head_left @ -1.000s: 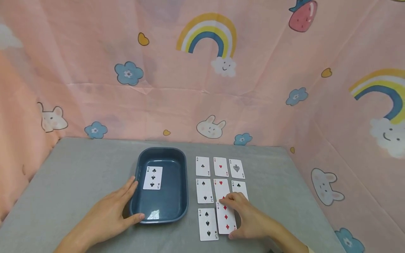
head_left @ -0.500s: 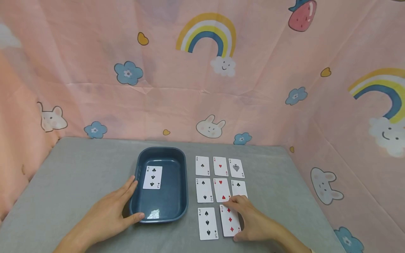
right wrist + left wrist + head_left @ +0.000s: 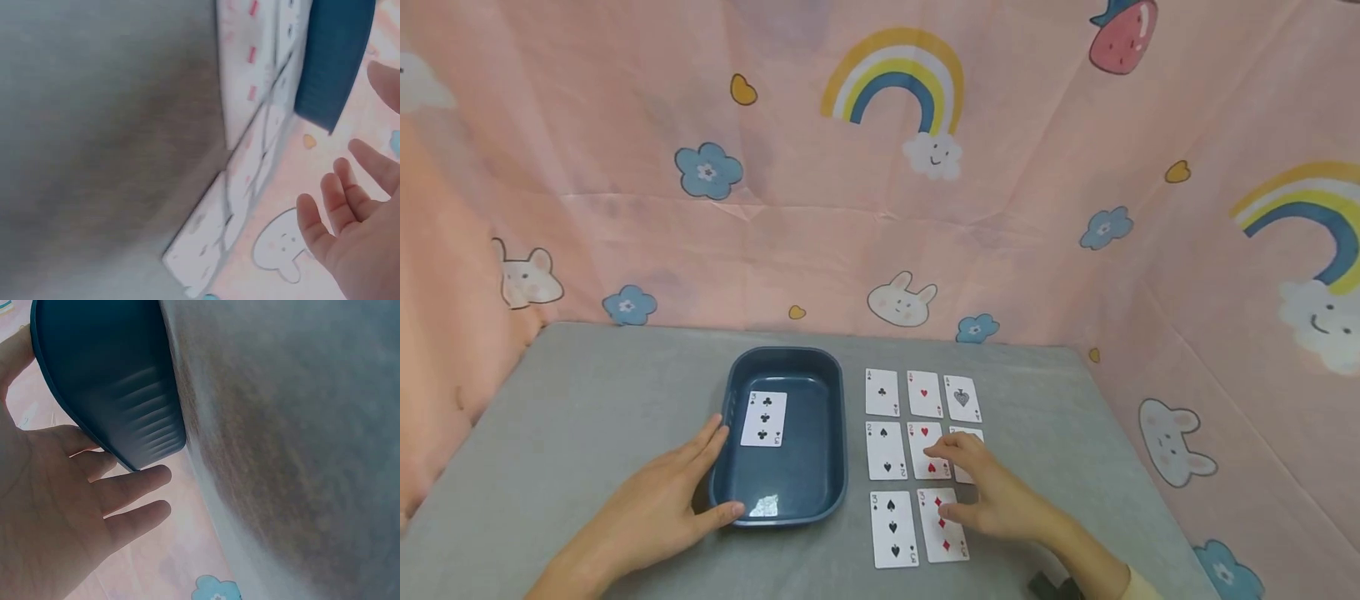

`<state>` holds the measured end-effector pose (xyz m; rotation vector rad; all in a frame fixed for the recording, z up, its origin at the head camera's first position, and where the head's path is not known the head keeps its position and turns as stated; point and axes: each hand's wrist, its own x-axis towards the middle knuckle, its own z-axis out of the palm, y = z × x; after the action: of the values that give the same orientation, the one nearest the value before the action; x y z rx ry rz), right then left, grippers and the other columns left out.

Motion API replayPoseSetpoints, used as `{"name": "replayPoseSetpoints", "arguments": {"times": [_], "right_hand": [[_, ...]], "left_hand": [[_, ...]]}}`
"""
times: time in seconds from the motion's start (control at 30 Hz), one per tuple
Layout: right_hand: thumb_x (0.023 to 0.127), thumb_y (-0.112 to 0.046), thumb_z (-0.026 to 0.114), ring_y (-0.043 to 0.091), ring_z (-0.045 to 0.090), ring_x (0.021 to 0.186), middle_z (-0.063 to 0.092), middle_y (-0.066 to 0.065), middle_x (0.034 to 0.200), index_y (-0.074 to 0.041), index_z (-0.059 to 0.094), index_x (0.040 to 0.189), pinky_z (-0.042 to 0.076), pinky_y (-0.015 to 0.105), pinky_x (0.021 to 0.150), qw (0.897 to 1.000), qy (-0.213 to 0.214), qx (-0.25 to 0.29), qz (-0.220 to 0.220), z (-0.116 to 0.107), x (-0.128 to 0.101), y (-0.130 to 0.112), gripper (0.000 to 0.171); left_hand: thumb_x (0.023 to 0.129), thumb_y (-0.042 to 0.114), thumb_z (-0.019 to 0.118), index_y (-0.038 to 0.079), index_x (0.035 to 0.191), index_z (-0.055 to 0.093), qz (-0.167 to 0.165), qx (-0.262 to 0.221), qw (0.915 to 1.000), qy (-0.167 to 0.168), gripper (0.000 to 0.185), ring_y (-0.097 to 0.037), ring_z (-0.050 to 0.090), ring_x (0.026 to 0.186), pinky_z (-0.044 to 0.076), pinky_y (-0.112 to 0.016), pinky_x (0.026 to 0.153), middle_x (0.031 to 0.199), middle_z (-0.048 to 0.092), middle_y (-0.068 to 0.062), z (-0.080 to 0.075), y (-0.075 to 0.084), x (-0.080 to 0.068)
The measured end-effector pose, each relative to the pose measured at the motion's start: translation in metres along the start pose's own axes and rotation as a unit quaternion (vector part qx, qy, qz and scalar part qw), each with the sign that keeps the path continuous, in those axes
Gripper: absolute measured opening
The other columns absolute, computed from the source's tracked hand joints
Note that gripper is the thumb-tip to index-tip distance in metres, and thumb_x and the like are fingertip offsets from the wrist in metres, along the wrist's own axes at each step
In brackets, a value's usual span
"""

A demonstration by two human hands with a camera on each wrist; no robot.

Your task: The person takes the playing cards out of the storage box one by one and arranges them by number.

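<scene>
My left hand rests against the left side of a dark blue tray, its fingers straight and the thumb at the near-left corner; the left wrist view shows this hand at the rim from outside. A three of clubs lies face up in the tray. Over the card rows my right hand hovers with relaxed fingers and nothing in them. Partly under its thumb in the head view is the three of diamonds, beside the three of spades. The hand overlaps the two of clubs.
Behind lie the two of spades and two of hearts. The back row has an ace of clubs, ace of hearts and ace of spades. A pink printed curtain borders the grey table.
My right hand slid the three of diamonds rightward beside the three of spades, then let go and lifted off it. The left hand and the tray have stayed in place.
</scene>
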<state>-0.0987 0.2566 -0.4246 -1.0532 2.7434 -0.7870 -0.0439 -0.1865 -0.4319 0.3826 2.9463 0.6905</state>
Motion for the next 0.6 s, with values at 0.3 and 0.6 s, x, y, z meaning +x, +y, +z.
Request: {"name": "replayPoseSetpoints", "arguments": {"times": [0.3,0.6], "right_hand": [[0.083,-0.007,0.085,0.023,0.053,0.129,0.055,0.003,0.14,-0.013,0.063,0.14,0.051,0.049,0.104,0.999,0.03,-0.006,-0.028,-0.007,0.031,-0.017,0.061],[0.089,-0.012,0.082,0.024,0.053,0.13,0.056,0.005,0.14,-0.011,0.064,0.141,0.05,0.05,0.105,0.999,0.03,0.026,-0.015,-0.008,0.061,-0.035,0.055]], "left_hand": [[0.086,0.077,0.067,0.001,0.16,0.039,0.001,-0.002,1.0,-0.002,0.109,-0.048,0.052,0.137,0.045,-0.067,0.105,0.168,0.033,-0.018,0.001,0.0,0.001],[0.085,0.078,0.066,0.003,0.161,0.039,-0.002,-0.004,1.0,-0.005,0.11,-0.048,0.052,0.137,0.046,-0.067,0.104,0.169,0.031,-0.016,0.001,0.0,0.002]]}}
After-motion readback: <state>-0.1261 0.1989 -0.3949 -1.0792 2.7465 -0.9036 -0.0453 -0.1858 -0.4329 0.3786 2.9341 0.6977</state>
